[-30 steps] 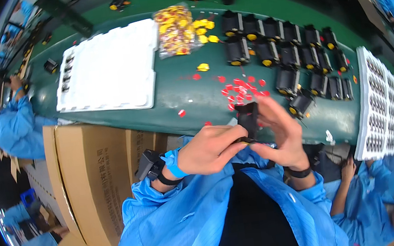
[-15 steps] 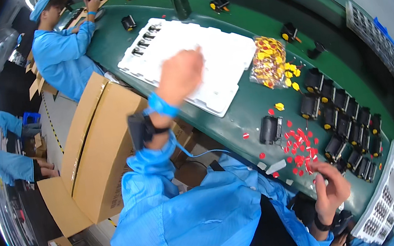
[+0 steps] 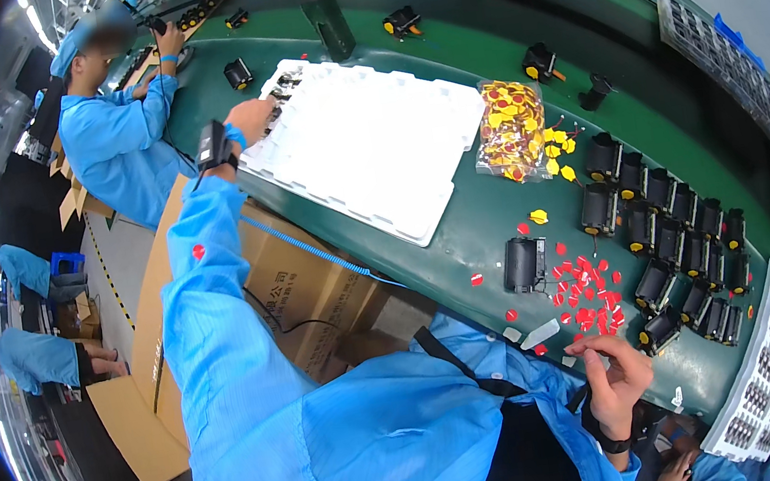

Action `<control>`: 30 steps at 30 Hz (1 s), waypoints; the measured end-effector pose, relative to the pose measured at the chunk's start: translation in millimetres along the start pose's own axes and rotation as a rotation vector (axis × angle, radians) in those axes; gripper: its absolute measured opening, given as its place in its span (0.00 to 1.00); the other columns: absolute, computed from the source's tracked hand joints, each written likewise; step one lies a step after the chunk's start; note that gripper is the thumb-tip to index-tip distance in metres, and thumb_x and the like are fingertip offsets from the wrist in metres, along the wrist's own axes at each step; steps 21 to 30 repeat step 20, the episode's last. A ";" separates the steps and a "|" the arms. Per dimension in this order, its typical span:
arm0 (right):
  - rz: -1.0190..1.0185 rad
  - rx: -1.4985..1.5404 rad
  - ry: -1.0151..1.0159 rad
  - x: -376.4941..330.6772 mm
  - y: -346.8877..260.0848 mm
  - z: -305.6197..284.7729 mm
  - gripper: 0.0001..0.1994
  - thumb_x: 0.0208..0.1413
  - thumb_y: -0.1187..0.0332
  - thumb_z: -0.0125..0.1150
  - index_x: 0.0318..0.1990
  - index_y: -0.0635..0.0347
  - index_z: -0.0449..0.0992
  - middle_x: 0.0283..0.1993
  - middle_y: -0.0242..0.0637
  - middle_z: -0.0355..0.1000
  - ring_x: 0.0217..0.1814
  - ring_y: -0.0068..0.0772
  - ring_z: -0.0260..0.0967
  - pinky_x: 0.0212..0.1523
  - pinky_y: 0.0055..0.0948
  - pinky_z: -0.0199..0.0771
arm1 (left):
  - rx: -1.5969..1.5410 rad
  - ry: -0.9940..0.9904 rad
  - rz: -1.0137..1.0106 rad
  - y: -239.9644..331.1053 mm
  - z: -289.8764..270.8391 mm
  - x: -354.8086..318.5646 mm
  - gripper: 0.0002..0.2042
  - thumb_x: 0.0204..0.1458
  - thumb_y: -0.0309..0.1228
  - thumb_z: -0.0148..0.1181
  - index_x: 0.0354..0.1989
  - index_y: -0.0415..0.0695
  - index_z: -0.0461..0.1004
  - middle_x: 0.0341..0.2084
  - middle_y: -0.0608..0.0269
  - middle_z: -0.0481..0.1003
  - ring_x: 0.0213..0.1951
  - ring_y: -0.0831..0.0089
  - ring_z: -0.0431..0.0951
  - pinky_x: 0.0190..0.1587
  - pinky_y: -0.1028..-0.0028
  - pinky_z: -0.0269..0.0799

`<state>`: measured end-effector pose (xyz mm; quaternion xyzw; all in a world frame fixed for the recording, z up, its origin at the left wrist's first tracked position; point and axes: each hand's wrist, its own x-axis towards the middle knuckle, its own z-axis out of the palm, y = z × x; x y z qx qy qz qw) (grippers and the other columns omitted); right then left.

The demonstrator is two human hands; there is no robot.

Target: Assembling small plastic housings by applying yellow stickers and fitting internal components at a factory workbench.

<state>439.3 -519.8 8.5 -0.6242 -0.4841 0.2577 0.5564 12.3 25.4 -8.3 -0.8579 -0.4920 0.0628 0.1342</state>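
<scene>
My left hand [image 3: 250, 119] reaches over the left end of a white foam tray [image 3: 371, 144], right at a group of small black parts [image 3: 286, 85]. Its fingertips are mostly out of sight, so their grip does not show. At the near edge of the green table, my right hand [image 3: 619, 383] has its fingers curled and thumb close to the index fingertip; anything pinched there is too small to make out. Just beyond it lie scattered red round stickers [image 3: 588, 296]. A single black housing [image 3: 524, 264] rests beside them.
Rows of black housings with yellow wheels [image 3: 665, 236] stand on the right. A bag of yellow and red pieces [image 3: 509, 129] lies beside the foam tray. Another white tray [image 3: 762, 365] holds small dark parts. Cardboard boxes [image 3: 314, 295] stand left; a co-worker [image 3: 119, 130] sits beyond.
My left hand has moved left and away, from above the tray's middle to the black parts at its end. My right hand has shifted slightly left and down, still curled.
</scene>
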 end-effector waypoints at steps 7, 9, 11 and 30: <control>-0.182 -0.172 -0.063 15.0 -15.2 8.8 0.08 0.48 0.85 0.61 0.37 0.71 0.79 0.35 0.47 0.80 0.34 0.42 0.80 0.38 0.30 0.79 | -1.277 0.306 0.039 141.0 -133.2 -69.6 0.12 0.55 0.30 0.63 0.24 0.38 0.72 0.17 0.72 0.69 0.23 0.87 0.64 0.25 0.79 0.56; -0.307 -0.279 -0.170 30.6 -27.9 22.5 0.23 0.44 0.83 0.68 0.52 0.70 0.76 0.59 0.59 0.71 0.61 0.57 0.72 0.61 0.44 0.72 | -1.401 0.063 0.127 236.1 -160.9 -122.7 0.07 0.53 0.27 0.63 0.26 0.39 0.74 0.19 0.69 0.71 0.25 0.83 0.68 0.29 0.79 0.62; -0.518 -0.269 -0.311 50.0 -34.8 35.2 0.35 0.41 0.77 0.74 0.61 0.68 0.68 0.69 0.69 0.56 0.72 0.68 0.55 0.68 0.55 0.61 | -1.462 -0.158 0.330 307.5 -168.0 -174.6 0.03 0.53 0.24 0.61 0.29 0.38 0.76 0.20 0.67 0.71 0.26 0.81 0.69 0.30 0.76 0.65; -0.504 -0.322 -0.399 28.0 -18.2 14.6 0.34 0.41 0.80 0.71 0.60 0.75 0.67 0.67 0.68 0.59 0.67 0.67 0.63 0.65 0.53 0.68 | -1.737 -0.204 0.423 393.3 -147.9 -228.4 0.07 0.57 0.29 0.62 0.37 0.38 0.74 0.19 0.64 0.76 0.21 0.73 0.74 0.27 0.74 0.68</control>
